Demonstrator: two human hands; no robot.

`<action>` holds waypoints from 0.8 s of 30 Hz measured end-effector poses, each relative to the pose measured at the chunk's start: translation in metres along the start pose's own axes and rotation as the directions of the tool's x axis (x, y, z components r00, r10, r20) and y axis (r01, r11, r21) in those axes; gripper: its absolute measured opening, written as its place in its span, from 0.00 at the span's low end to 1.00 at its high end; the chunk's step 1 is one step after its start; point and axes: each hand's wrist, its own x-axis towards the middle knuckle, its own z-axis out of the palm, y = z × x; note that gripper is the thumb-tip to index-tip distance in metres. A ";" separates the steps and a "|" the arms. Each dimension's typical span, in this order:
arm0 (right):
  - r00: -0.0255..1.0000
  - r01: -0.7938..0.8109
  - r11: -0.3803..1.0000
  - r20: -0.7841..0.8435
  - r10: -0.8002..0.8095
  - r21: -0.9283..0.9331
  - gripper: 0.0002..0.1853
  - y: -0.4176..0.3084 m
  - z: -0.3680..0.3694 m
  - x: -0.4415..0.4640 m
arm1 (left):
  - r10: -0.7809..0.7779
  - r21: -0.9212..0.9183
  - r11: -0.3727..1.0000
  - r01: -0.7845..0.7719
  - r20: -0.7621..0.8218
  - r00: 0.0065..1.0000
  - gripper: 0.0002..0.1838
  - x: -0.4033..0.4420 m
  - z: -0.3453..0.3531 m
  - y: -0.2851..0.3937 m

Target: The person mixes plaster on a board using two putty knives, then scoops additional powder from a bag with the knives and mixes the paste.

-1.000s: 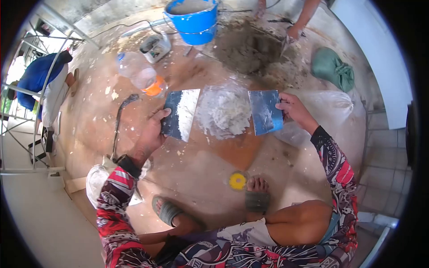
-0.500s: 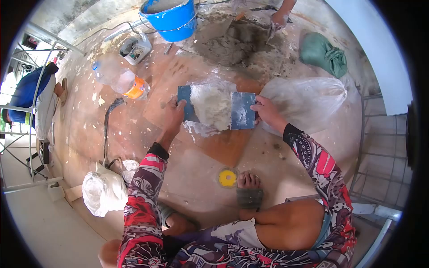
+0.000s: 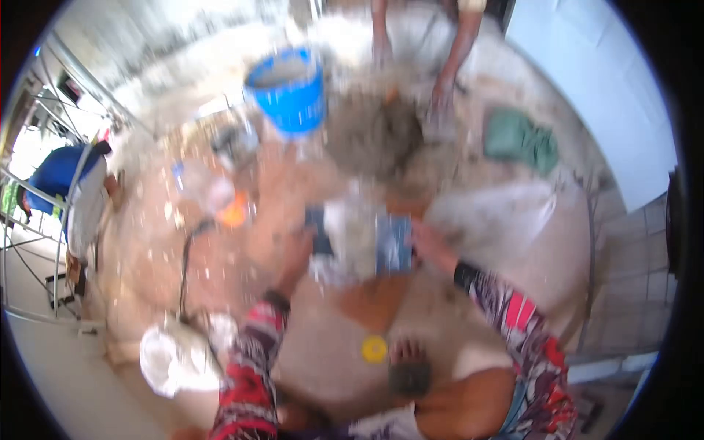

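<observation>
My left hand [image 3: 296, 253] is closed on the edge of a flat blue scraper [image 3: 318, 233]. Opposite it, my right hand [image 3: 433, 246] grips a second blue scraper [image 3: 394, 246], smeared with white. Whitish paste [image 3: 352, 238] lies between the two scrapers, on a pale smeared patch over a brown board [image 3: 370, 302]. Motion blur hides the exact finger positions and whether the scraper edges touch the board.
Beyond are a blue bucket [image 3: 290, 103], a grey mortar heap [image 3: 374, 136] and a co-worker's hand [image 3: 440, 117]. A clear plastic bag [image 3: 499, 216] and green sack [image 3: 517, 139] lie right; a bottle [image 3: 209, 191] left. A yellow disc [image 3: 375, 349] sits near my foot.
The view has tilted upward and blurred, so everything sits lower in the picture and more of the co-worker's arms shows. Both my hands still hold the scrapers, now slightly closer together.
</observation>
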 end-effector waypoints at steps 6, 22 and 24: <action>0.918 -0.392 0.920 0.077 0.390 0.023 0.15 -0.033 -0.016 -0.003 | -0.037 -0.143 0.989 0.036 -0.008 0.999 0.13 -0.007 0.010 0.011; 0.925 -0.381 0.896 0.108 0.365 0.228 0.08 -0.028 -0.007 0.005 | -0.101 -0.069 0.992 0.101 0.006 0.995 0.11 -0.015 0.020 0.033; 0.932 -0.360 0.911 0.117 0.343 0.203 0.09 -0.027 -0.007 0.006 | -0.127 -0.158 0.979 0.129 0.024 0.992 0.08 -0.018 0.021 0.049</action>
